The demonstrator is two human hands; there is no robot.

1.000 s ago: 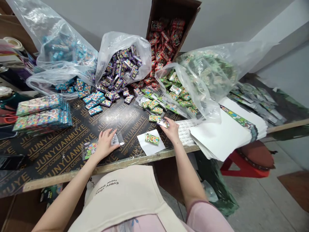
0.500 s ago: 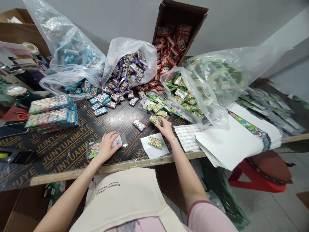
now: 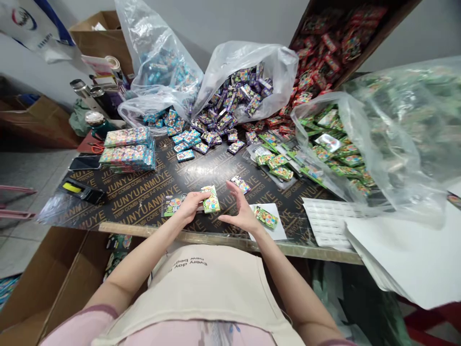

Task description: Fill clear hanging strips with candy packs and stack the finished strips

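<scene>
While the left hand [image 3: 192, 205] pinches a green-printed packet [image 3: 211, 199] by its near edge, we find the right hand [image 3: 243, 214] spread just beside it, thumb and fingers well parted. A purple-edged packet [image 3: 240, 184] lies by the right fingertips; we cannot tell whether they touch. Across the plywood table [image 3: 201, 168] we read "JUNYUANMUYE" and "WBP COMBI CORE F-F PLYWOOD"; on the apron [image 3: 216, 288], inverted, "Every day" and "new". The left hand partly covers a printed card [image 3: 174, 205]. To the right, a second green packet [image 3: 265, 217] rests on white paper [image 3: 279, 233], which the right wrist overlaps. Behind, we note a translucent bag [image 3: 216, 72] of purple packets, a carton [image 3: 385, 45] of red ones and, leftward, a packet stack [image 3: 127, 151] beside red-handled scissors [image 3: 95, 148].
</scene>
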